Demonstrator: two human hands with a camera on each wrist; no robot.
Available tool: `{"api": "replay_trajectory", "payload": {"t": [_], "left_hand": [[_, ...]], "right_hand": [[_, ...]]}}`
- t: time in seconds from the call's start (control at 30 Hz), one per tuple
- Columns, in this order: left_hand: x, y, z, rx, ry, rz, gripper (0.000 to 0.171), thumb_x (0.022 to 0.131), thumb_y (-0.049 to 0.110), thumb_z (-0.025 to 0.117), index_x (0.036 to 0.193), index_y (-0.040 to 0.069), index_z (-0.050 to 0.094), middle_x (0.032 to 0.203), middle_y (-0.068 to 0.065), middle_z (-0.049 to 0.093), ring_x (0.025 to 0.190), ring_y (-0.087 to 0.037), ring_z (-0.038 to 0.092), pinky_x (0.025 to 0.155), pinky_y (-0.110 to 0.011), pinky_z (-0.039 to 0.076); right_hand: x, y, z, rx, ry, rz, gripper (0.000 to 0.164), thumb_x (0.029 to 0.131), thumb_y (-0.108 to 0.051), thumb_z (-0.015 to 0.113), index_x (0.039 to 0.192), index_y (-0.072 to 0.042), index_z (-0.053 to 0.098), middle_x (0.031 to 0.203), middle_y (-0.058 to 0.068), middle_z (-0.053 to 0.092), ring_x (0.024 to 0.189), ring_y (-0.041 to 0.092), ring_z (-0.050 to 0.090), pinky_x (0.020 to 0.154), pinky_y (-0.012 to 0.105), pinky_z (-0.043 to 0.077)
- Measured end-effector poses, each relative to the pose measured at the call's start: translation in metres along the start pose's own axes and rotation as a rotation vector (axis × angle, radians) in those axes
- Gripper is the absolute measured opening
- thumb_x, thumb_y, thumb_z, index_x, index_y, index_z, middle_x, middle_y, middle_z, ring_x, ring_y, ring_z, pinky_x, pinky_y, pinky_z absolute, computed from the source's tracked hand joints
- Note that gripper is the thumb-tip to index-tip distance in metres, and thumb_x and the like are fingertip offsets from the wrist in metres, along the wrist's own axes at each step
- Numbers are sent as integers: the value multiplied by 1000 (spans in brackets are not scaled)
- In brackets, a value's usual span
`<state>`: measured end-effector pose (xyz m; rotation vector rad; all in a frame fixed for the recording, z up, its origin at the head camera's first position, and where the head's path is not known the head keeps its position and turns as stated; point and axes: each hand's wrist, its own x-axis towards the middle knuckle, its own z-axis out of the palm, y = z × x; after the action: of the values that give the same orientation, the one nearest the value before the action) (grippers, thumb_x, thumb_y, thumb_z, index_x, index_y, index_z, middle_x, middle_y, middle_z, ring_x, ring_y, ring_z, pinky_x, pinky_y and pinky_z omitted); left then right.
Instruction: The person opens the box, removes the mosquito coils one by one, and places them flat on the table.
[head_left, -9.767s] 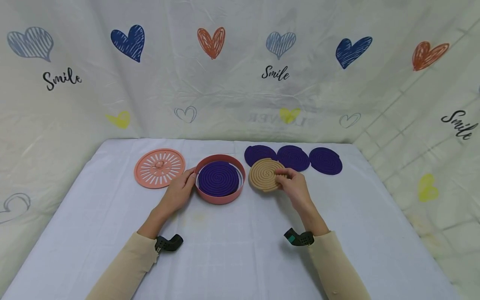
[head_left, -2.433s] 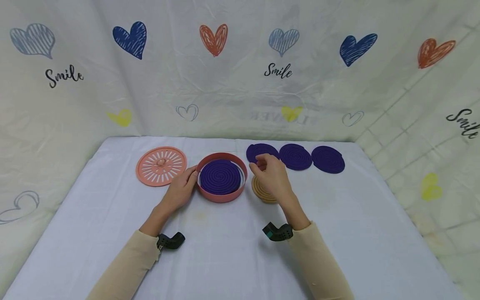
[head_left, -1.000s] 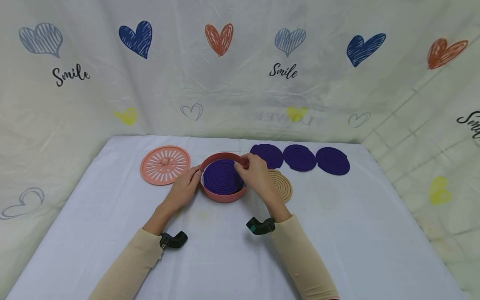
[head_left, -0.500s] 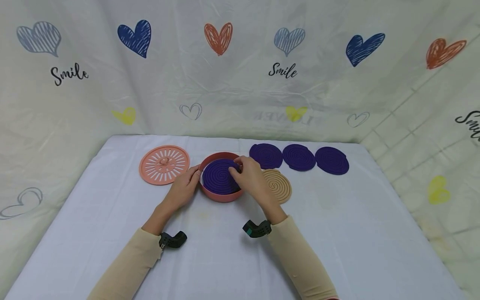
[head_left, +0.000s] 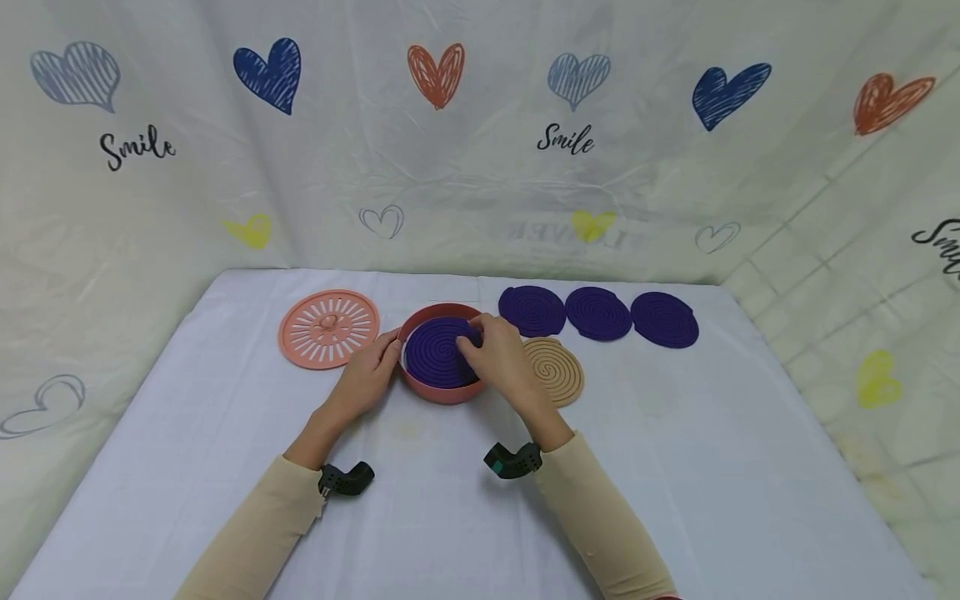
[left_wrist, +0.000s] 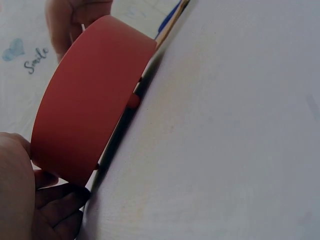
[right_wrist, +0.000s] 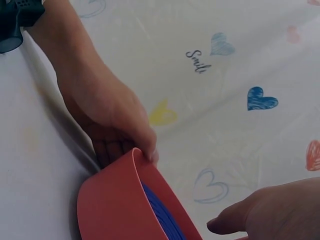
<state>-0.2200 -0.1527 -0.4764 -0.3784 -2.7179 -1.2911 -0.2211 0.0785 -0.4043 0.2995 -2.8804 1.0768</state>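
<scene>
My left hand [head_left: 367, 371] grips the left wall of a round red holder [head_left: 442, 397], thumb at the rim and fingers round the outside. Inside lies a purple mosquito coil [head_left: 438, 354], with a white strip showing at its left edge. My right hand [head_left: 501, 354] reaches over the holder's right rim and pinches the coil's right edge with thumb and fingers. The left wrist view has the holder's outer wall [left_wrist: 92, 95] close over the cloth, its small feet showing underneath. A tan coil [head_left: 558, 371] lies right of the holder, partly behind my right hand.
Three purple coils [head_left: 597, 314] lie in a row at the back right. A pink slotted lid [head_left: 330, 329] with a small central knob lies left of the holder. White cloth [head_left: 420, 517] covers the table, and a printed curtain [head_left: 480, 183] stands behind it.
Earlier my right hand held the tan coil, then set it down on the table. It has since moved left to the purple coil in the holder. My left hand has stayed on the wall.
</scene>
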Motion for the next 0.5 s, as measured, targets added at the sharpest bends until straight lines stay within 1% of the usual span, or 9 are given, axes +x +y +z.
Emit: {"api": "replay_trajectory", "payload": {"t": [0.3, 0.5], "left_hand": [[-1, 2, -1, -4, 0, -8, 46, 108, 34, 39, 148, 12, 51, 146, -10, 58, 139, -28, 50, 116, -50, 41], [-1, 2, -1, 2, -6, -13, 47, 109, 35, 39, 148, 11, 50, 146, -10, 57, 140, -29, 50, 116, -50, 41]], "right_hand": [[0, 0, 0, 2, 12, -31, 34, 98, -17, 61, 125, 2, 65, 124, 18, 69, 121, 31, 64, 99, 43, 56], [-1, 0, 1, 24, 33, -27, 34, 97, -18, 63, 125, 1, 64, 122, 18, 69, 116, 30, 66, 96, 42, 57]]}}
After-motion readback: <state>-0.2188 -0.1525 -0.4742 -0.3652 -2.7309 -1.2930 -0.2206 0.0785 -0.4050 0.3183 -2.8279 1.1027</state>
